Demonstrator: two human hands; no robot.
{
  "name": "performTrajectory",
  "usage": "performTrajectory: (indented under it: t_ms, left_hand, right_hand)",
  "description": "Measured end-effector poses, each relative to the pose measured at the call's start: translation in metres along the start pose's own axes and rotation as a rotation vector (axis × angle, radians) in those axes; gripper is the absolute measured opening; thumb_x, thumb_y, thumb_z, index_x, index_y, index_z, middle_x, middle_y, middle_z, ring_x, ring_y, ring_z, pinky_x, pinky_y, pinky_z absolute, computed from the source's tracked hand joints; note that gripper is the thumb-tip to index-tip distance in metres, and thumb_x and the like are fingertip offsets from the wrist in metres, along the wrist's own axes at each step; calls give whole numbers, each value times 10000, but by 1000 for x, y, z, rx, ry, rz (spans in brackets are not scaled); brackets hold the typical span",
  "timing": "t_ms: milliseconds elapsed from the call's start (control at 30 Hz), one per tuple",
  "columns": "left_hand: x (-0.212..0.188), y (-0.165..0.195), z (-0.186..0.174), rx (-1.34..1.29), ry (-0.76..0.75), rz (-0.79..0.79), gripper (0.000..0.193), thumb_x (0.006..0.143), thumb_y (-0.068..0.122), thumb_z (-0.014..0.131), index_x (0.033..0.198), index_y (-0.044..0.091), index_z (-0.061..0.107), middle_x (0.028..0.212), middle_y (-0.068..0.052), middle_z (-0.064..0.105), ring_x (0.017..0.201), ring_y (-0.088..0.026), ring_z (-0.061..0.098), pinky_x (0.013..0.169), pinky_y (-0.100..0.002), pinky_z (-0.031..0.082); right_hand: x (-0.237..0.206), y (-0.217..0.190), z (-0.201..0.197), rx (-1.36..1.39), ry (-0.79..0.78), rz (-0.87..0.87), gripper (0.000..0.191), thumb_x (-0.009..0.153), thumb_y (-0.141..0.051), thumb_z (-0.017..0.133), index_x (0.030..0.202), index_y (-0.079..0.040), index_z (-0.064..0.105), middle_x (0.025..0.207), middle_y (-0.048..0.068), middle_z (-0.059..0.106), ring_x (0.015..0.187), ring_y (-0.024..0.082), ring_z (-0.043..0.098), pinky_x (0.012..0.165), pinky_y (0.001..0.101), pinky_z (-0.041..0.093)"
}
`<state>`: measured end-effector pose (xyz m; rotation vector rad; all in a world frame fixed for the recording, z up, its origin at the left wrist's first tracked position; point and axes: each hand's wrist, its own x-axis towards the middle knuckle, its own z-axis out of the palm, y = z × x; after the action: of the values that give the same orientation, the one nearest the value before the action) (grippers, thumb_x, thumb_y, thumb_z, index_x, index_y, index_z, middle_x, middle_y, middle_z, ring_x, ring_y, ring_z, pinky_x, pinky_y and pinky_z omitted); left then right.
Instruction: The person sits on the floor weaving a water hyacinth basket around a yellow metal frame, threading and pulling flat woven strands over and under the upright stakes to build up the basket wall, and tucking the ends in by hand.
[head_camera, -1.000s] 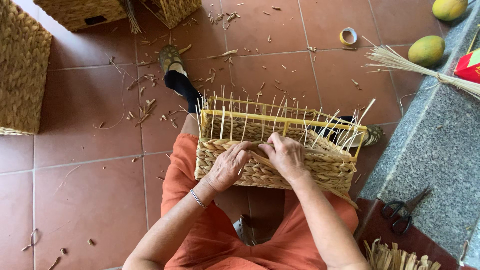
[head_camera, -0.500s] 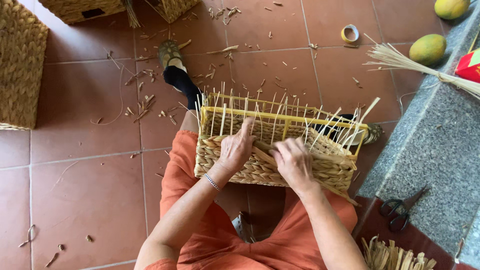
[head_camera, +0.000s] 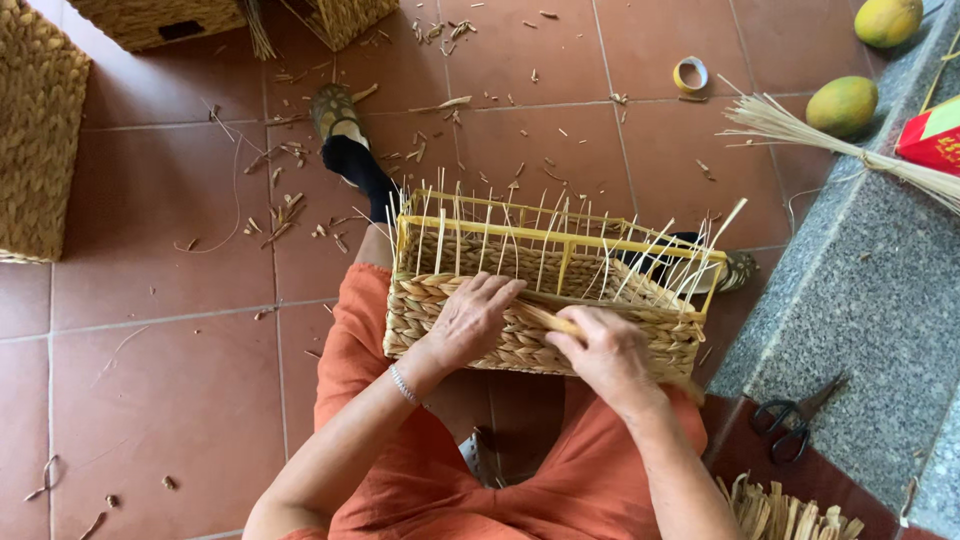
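A half-woven straw basket on a yellow wire frame rests on my lap, with thin upright stakes sticking up from it. My left hand lies over the near rim, fingers curled onto the woven wall. My right hand pinches a flat straw strand that runs along the rim between the two hands. I wear orange clothes and a bracelet on the left wrist.
Finished woven baskets stand at the left and top left. Straw scraps litter the red floor tiles. A tape roll, two green-yellow fruits, a straw bundle and a red box lie at right; scissors on the grey stone ledge.
My left hand has slid back from the frame's inside onto the near rim. My right hand has shifted right and toward me, pulling the strand along the rim.
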<state>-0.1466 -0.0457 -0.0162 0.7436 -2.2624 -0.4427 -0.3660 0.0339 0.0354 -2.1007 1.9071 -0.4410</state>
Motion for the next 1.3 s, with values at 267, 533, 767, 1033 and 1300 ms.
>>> performTrajectory:
  t_ms: [267, 533, 767, 1033, 1300]
  left_hand:
    - [5, -2, 21, -151, -28, -322, 75, 1004, 47, 610, 990, 53, 537, 793, -122, 628, 740, -312, 622, 648, -436, 518]
    - [-2, -7, 19, -310, 134, -305, 176, 987, 29, 599, 1105, 34, 468, 784, -163, 650, 701, -362, 671, 596, -449, 525]
    - [0, -7, 15, -314, 122, -336, 208, 989, 30, 605, 1147, 34, 470, 738, -163, 659, 631, -353, 670, 536, -448, 503]
    - [9, -11, 25, -466, 197, -440, 224, 999, 71, 624, 1128, 26, 447, 743, -108, 697, 600, -267, 720, 482, -367, 529]
    - [15, 6, 13, -144, 124, -107, 302, 766, -16, 651, 1062, 33, 677, 1031, -150, 671, 933, -351, 650, 757, -442, 569]
  right_hand:
    - [17, -46, -21, -421, 742, -394, 129, 844, -180, 810, 910, -129, 712, 842, 48, 690, 755, 238, 622, 711, 434, 480]
    - [47, -11, 60, 289, 329, -153, 302, 934, 57, 654, 1236, 50, 643, 1137, 225, 736, 930, 268, 734, 754, 326, 628]
    - [83, -1, 81, 556, 400, -17, 134, 980, -27, 656, 1112, -5, 669, 1009, 178, 768, 958, 249, 783, 661, 263, 629]
    - [9, -20, 62, 1043, 272, 338, 169, 983, -94, 652, 1093, 16, 718, 979, 142, 774, 853, 192, 752, 739, 276, 620]
    - [5, -45, 24, 575, 366, -63, 161, 993, -74, 711, 1150, -56, 745, 1009, 89, 782, 892, 171, 758, 807, 249, 596]
